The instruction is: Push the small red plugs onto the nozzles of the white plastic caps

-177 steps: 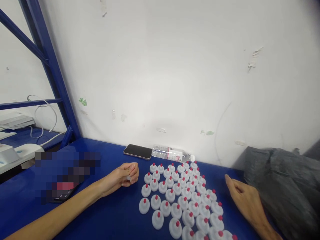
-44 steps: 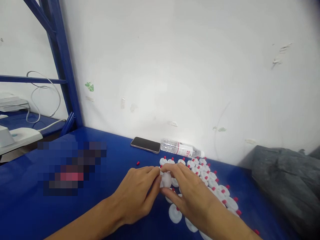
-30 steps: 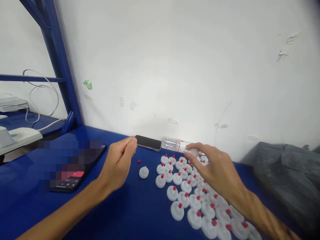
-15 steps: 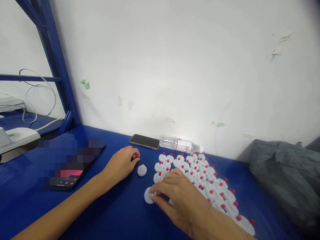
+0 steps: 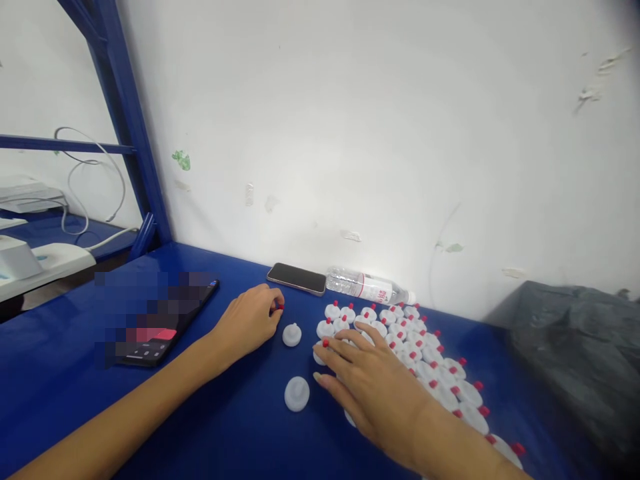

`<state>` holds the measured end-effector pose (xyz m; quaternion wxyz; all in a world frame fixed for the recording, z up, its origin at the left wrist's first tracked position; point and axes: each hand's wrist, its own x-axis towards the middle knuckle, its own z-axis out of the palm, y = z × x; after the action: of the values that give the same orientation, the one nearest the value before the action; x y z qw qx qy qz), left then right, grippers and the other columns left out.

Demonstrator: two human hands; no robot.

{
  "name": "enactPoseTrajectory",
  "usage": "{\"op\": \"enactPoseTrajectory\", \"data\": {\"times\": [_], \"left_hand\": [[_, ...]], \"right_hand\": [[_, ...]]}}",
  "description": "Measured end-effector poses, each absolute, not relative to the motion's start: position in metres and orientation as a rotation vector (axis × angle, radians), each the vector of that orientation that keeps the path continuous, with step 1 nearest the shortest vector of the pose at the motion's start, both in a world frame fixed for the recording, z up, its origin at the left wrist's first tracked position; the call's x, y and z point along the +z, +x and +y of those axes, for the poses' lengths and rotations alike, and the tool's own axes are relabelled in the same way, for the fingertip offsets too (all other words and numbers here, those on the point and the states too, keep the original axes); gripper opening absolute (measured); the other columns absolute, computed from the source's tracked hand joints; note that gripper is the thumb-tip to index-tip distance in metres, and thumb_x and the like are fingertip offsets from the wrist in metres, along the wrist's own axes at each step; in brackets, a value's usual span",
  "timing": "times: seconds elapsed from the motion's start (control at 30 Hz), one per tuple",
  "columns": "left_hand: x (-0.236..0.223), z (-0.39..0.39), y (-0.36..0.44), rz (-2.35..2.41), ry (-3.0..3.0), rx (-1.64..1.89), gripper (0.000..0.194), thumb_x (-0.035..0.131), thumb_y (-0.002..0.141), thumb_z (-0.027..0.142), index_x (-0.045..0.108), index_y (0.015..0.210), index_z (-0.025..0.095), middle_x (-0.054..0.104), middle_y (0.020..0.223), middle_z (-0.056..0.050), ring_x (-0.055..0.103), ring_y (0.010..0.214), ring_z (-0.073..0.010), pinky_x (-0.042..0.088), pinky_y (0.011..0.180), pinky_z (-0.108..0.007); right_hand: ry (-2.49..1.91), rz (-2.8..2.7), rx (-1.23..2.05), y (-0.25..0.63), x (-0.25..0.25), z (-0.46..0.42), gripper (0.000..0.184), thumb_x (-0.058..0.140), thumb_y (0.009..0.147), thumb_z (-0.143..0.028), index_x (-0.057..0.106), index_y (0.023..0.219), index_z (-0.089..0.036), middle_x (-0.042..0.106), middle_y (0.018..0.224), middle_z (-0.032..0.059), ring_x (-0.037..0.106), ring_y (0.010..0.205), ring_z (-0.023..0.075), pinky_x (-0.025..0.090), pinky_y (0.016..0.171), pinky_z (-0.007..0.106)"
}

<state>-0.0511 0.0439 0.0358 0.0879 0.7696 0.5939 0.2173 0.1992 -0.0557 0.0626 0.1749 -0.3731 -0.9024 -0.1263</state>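
My left hand (image 5: 250, 319) is closed in a pinch on a small red cap (image 5: 281, 307), most of which the fingers hide. Just right of it, a round white disc-shaped piece with a nozzle (image 5: 292, 335) rests on the blue table, with no red on it. A second bare white disc (image 5: 297, 394) lies nearer to me. My right hand (image 5: 373, 380) is spread over the left part of a cluster of white discs with red caps (image 5: 332, 311), thumb and fingers apart. Its index fingertip is near one red-capped disc. Some discs are hidden beneath the hand.
At the wall lie a phone (image 5: 297, 279) and a clear water bottle (image 5: 370, 287) on its side. A larger dark device, partly blurred out (image 5: 150, 350), is on the left. A dark plastic bag (image 5: 570, 360) bulges at the right. A blue frame post (image 5: 131, 120) rises at left.
My right hand has let go of the nearer bare disc and shifted up and right, its fingers spreading over the cluster. My left hand keeps its pinch. The view has shifted slightly.
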Motion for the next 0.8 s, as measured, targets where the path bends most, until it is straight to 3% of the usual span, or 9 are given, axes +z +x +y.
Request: {"op": "enactPoseTrajectory", "data": {"times": [0.1, 0.27, 0.43, 0.63, 0.8], "left_hand": [[0.04, 0.043, -0.051, 1.749, 2.316, 0.747, 0.017, 0.059, 0.099, 0.02, 0.073, 0.091, 0.024, 0.076, 0.093, -0.005, 0.069, 0.083, -0.0253, 0.043, 0.072, -0.036], [0.059, 0.03, -0.048, 1.547, 2.441, 1.074, 0.032, 0.04, 0.11, 0.029, 0.058, 0.084, 0.025, 0.066, 0.082, -0.002, 0.061, 0.079, -0.0236, 0.042, 0.075, -0.038], [0.066, 0.001, -0.032, 1.103, 2.685, 1.215, 0.026, 0.043, 0.111, 0.034, 0.055, 0.089, 0.026, 0.062, 0.078, 0.0, 0.057, 0.076, -0.0221, 0.041, 0.067, -0.036], [0.06, -0.016, -0.017, 0.922, 2.784, 1.193, 0.016, 0.053, 0.107, 0.03, 0.049, 0.092, 0.027, 0.062, 0.081, 0.002, 0.056, 0.071, -0.0208, 0.034, 0.057, -0.036], [0.058, -0.015, -0.02, 0.797, 2.672, 1.073, 0.03, 0.04, 0.114, 0.031, 0.057, 0.09, 0.025, 0.06, 0.08, 0.002, 0.055, 0.069, -0.0194, 0.033, 0.06, -0.037]], "right_hand": [[-1.017, -2.471, -0.296, 0.2, 0.071, -0.056, 0.025, 0.066, 0.108, -0.037, 0.076, 0.126, -0.023, 0.087, 0.122, 0.0052, 0.082, 0.113, 0.0287, 0.065, 0.11, 0.054], [-1.01, -2.363, -0.212, 0.204, 0.089, -0.055, 0.018, 0.056, 0.111, -0.027, 0.071, 0.119, -0.026, 0.083, 0.116, 0.0048, 0.082, 0.103, 0.0239, 0.071, 0.094, 0.045], [-0.958, -2.365, -0.064, 0.206, 0.096, -0.052, 0.02, 0.056, 0.106, -0.015, 0.061, 0.12, -0.029, 0.082, 0.112, 0.0015, 0.081, 0.102, 0.0212, 0.071, 0.089, 0.038], [-0.849, -2.3, -0.08, 0.205, 0.093, -0.056, 0.014, 0.058, 0.106, -0.019, 0.053, 0.112, -0.031, 0.076, 0.098, -0.0016, 0.08, 0.089, 0.0199, 0.071, 0.083, 0.034], [-0.802, -2.283, -0.118, 0.202, 0.091, -0.058, 0.009, 0.058, 0.11, -0.029, 0.05, 0.106, -0.032, 0.075, 0.093, -0.0035, 0.08, 0.082, 0.0192, 0.071, 0.077, 0.031]]}}
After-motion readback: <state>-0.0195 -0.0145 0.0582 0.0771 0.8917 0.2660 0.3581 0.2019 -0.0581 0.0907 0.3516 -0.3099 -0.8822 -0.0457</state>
